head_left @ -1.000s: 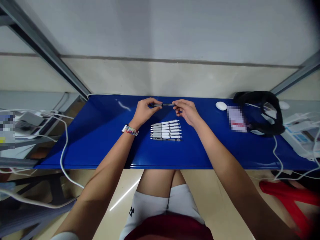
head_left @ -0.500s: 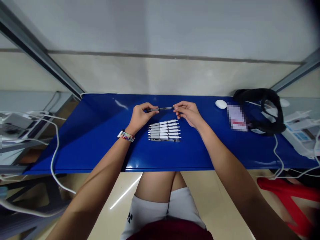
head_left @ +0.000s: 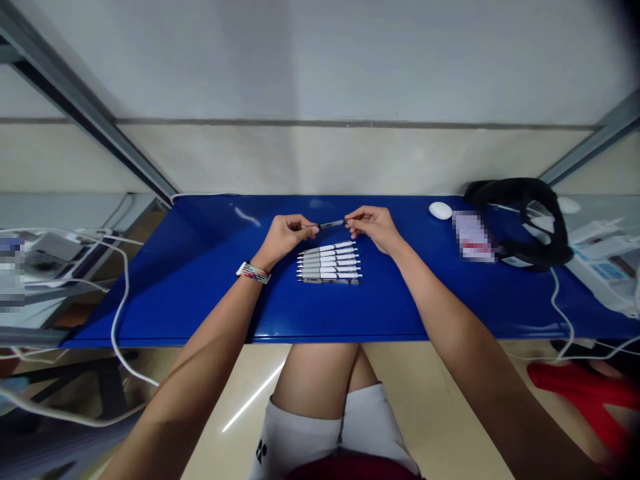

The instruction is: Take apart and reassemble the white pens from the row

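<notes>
A dark, partly clear pen [head_left: 332,225] is held level above the blue table [head_left: 200,293], one end in each hand. My left hand [head_left: 290,233], with a patterned band at the wrist, pinches its left end. The right end is between the fingertips of my right hand [head_left: 373,225]. Just below lies a row of several pens [head_left: 329,260], side by side with tips to the left. Most have white and grey barrels, while the nearest one looks darker and clearer. The held pen's ends are hidden by my fingers.
To the right lie a white computer mouse [head_left: 441,211], a blurred-out card or phone [head_left: 473,236] and a black strapped headset [head_left: 557,227]. White cables [head_left: 120,307] hang at the left edge. A wall [head_left: 320,160] stands behind the table.
The pen is now tilted slightly, right end higher, and my left hand covers more of its left end. The view has shifted a little; the pen row lies as before.
</notes>
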The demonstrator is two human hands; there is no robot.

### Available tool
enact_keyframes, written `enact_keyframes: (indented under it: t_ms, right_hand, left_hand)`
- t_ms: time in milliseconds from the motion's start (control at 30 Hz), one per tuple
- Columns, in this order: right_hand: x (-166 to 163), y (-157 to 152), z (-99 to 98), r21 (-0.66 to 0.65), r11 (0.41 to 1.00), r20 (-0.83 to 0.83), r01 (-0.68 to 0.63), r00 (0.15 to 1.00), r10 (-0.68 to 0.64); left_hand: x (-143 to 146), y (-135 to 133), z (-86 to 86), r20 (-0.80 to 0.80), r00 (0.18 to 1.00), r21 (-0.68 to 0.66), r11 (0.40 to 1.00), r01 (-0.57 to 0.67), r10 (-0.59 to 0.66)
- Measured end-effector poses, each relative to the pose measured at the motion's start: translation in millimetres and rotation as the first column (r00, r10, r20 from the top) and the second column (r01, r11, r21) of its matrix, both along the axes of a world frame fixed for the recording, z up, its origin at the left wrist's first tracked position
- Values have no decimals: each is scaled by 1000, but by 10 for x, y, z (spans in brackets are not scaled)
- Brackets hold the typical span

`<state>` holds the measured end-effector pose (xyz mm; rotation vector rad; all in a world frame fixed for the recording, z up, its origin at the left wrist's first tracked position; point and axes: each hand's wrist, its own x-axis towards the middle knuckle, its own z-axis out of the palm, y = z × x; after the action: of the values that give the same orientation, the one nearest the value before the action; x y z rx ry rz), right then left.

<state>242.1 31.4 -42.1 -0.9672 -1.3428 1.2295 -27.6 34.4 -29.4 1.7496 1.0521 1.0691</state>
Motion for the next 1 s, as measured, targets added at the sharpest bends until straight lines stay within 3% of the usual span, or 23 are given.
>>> enact_keyframes:
  t_ms: [200, 633, 1000]
  right_hand:
    - [4, 23, -25, -4, 999, 2, -47, 999, 47]
    - [-1, 66, -46, -66, 998, -75, -2, 997, -3]
    - [1, 79, -53, -71, 997, -103, -4, 995, -3]
  left_hand:
    - [-25, 24, 36, -23, 999, -5, 1000, -26, 26]
    - [-69, 89, -16, -30, 999, 77, 996, -41, 44]
    - [-81, 104, -18, -57, 997, 29, 998, -59, 60]
